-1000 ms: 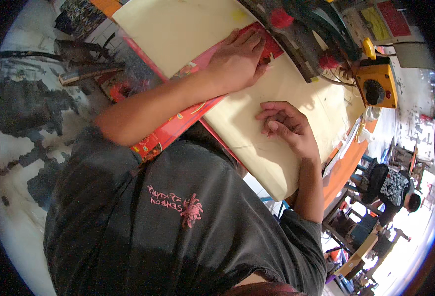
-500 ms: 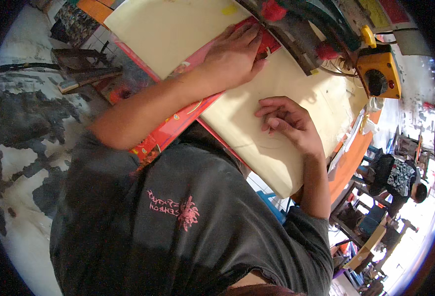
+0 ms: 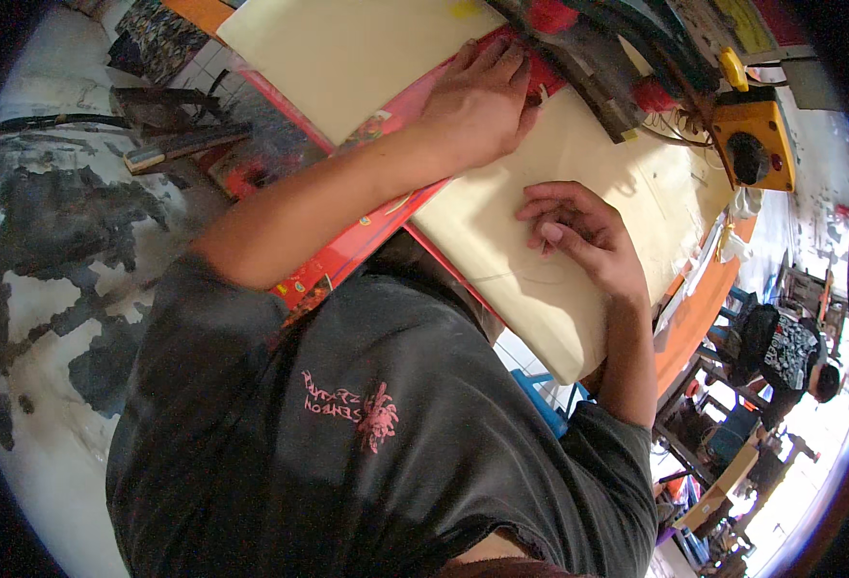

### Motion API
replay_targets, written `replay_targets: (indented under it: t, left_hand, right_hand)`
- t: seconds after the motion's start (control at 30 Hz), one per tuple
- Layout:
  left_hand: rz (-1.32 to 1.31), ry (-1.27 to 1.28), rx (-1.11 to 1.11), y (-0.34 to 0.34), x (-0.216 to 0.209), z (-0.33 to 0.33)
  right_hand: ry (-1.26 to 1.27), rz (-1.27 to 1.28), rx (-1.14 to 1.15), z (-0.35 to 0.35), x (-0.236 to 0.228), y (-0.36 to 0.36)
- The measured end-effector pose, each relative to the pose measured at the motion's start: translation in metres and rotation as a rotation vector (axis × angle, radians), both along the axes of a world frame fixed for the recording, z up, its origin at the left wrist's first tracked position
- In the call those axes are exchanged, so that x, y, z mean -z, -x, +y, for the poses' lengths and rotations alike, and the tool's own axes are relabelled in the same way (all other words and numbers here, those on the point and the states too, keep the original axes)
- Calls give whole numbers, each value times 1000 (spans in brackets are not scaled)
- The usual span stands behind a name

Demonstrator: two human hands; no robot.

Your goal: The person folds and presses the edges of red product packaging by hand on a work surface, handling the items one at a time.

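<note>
A large pale cream board (image 3: 540,183) lies on a red tabletop (image 3: 366,241). My left hand (image 3: 477,101) rests flat, palm down, at the board's edge where it meets the red surface, its fingertips close to the dark machine arm (image 3: 588,58). My right hand (image 3: 583,231) presses on the board nearer to me with curled fingers, beside a faint pencilled curve (image 3: 530,279). Neither hand holds a tool.
An orange-yellow motor box (image 3: 754,144) with wires sits at the right of the machine. Dark scrap and a bar (image 3: 183,144) lie on the stained floor to the left. A person in a patterned shirt (image 3: 790,352) bends over among stools at the far right.
Both hands stay at nearly the same spots on the board. The view has shifted slightly, so the board and machine sit a little higher in the picture.
</note>
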State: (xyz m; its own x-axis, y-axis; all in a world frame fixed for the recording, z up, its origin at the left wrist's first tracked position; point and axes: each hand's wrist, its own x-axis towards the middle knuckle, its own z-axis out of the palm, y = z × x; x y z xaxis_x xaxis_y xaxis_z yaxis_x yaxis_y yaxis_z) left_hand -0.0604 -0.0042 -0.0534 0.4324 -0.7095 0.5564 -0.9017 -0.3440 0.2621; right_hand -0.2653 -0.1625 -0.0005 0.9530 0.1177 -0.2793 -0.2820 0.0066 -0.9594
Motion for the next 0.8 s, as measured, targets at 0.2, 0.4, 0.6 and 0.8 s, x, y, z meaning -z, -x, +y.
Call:
replay_targets:
  t: [0.2,0.4,0.6,0.8]
  left_hand:
    - [6,-15,-14,1,3,-2]
    - [8,24,-37,3,3,-1]
    - [2,-14,-67,5,5,-1]
    - [-12,12,-73,4,10,-5]
  right_hand:
    - [11,4,-11,0,0,0]
    - [20,6,-2,0,-1,0]
    - [28,11,5,2,-2,-1]
    - [25,41,17,2,-4,0]
